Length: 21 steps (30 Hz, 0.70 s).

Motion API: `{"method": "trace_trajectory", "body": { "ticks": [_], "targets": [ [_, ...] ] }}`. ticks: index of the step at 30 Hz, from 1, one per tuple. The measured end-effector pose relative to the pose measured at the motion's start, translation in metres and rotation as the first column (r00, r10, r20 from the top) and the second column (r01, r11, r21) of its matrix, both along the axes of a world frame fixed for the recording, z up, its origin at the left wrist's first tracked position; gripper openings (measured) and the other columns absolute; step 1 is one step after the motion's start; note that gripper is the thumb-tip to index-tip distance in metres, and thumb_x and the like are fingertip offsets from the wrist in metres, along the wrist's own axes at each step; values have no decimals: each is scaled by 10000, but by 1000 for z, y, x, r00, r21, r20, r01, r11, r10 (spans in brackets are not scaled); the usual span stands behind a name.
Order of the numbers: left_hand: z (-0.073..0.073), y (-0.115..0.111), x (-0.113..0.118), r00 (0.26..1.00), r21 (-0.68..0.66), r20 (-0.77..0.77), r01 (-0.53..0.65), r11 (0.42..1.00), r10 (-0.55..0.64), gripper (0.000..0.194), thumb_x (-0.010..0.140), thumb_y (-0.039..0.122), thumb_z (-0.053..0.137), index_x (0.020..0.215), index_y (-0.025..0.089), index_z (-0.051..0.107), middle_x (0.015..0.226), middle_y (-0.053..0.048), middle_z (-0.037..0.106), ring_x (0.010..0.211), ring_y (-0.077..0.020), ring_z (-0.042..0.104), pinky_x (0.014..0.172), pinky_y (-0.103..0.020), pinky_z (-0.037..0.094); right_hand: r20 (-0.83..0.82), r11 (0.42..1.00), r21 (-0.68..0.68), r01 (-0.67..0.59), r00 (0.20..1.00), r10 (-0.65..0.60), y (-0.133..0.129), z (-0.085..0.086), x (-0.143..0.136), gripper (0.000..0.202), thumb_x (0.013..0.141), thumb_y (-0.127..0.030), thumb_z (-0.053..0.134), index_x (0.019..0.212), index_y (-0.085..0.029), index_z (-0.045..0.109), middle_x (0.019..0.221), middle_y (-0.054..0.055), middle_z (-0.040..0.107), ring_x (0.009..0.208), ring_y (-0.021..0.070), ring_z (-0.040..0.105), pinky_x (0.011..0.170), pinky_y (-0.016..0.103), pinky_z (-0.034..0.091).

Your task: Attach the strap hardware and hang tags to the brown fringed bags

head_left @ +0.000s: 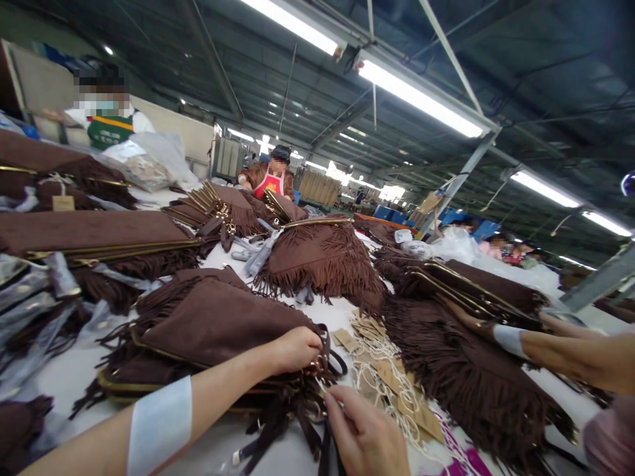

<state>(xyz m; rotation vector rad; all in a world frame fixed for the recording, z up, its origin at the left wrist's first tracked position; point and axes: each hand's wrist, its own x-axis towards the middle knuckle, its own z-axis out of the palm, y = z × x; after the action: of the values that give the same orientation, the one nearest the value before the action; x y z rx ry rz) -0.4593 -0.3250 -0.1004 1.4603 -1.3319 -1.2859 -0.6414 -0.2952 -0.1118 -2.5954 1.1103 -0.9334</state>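
Observation:
A brown fringed handbag (223, 317) with a gold zip lies on a small pile of similar bags in front of me. My left hand (295, 350), with a pale band round its forearm, is closed on the bag's right end, at its strap and metal fitting. Just below it, my right hand (370, 433) pinches what looks like a thin white string (321, 383) at the fitting. Dark straps (288, 423) hang beneath both hands. Brown paper tags (389, 370) with white strings lie tangled to the right of them.
More fringed bags (322, 258) cover the white table, including a stack at the right (476, 284). A co-worker's hands (560, 340) reach to that stack. Two people (270, 182) work across the table. Plastic wrapping (149, 158) lies at the back left.

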Motion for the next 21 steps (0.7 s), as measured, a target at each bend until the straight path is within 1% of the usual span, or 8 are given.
{"method": "trace_trajectory", "body": {
  "ticks": [5,8,11,13,14,17,19,21],
  "targets": [
    [4,1,7,997,45,-71,33,998,-30,231,524,111,446,648,144,638,550,35,551,547,-116,458,542,-220,353,35,995,88,45,998,-48,-15,-12,0,423,940,-526,409,766,-252,679,582,12,657,523,174,605,533,227,403],
    [8,3,11,991,55,-119,74,996,-67,271,525,120,443,682,138,662,556,26,550,552,-118,466,546,-220,363,75,990,139,34,996,-45,-17,-13,-1,435,941,-541,406,783,-246,684,602,7,660,550,173,615,550,220,421],
    [11,7,15,984,21,-99,149,989,-146,291,538,120,478,729,136,696,583,19,567,594,-130,504,574,-223,392,109,994,106,26,993,-38,-14,-10,1,417,941,-523,420,792,-242,690,646,10,675,574,167,625,569,215,427],
    [13,11,16,976,-8,3,216,976,-216,302,564,121,510,785,147,714,638,16,600,644,-138,536,589,-216,408,108,997,74,25,994,-33,-11,-8,2,408,944,-508,422,788,-245,692,654,8,679,571,163,626,569,218,421],
    [14,14,16,966,-18,82,248,969,-245,308,578,124,534,822,158,719,679,15,622,674,-143,553,594,-212,413,104,997,64,30,994,-37,-10,-7,2,412,946,-508,417,787,-246,692,656,8,683,568,163,628,567,220,421],
    [16,19,14,884,-89,373,336,938,-282,299,615,139,611,889,194,716,791,17,663,748,-153,580,622,-204,416,95,996,34,83,992,-86,-7,-9,-5,456,946,-550,395,781,-245,692,644,14,692,544,164,630,547,223,427],
    [16,22,12,818,-155,511,390,908,-264,220,642,127,631,838,196,705,781,24,660,741,-140,576,637,-198,407,83,994,3,109,991,-109,-4,-12,-11,500,948,-583,361,763,-251,686,614,2,683,499,152,613,511,222,414],
    [15,22,11,802,-200,548,403,893,-239,138,661,97,622,754,183,676,722,35,634,704,-120,559,625,-186,390,61,991,-55,122,991,-119,3,-15,-14,536,966,-580,313,738,-259,676,580,-17,662,461,133,594,474,225,383]
  ]
}}
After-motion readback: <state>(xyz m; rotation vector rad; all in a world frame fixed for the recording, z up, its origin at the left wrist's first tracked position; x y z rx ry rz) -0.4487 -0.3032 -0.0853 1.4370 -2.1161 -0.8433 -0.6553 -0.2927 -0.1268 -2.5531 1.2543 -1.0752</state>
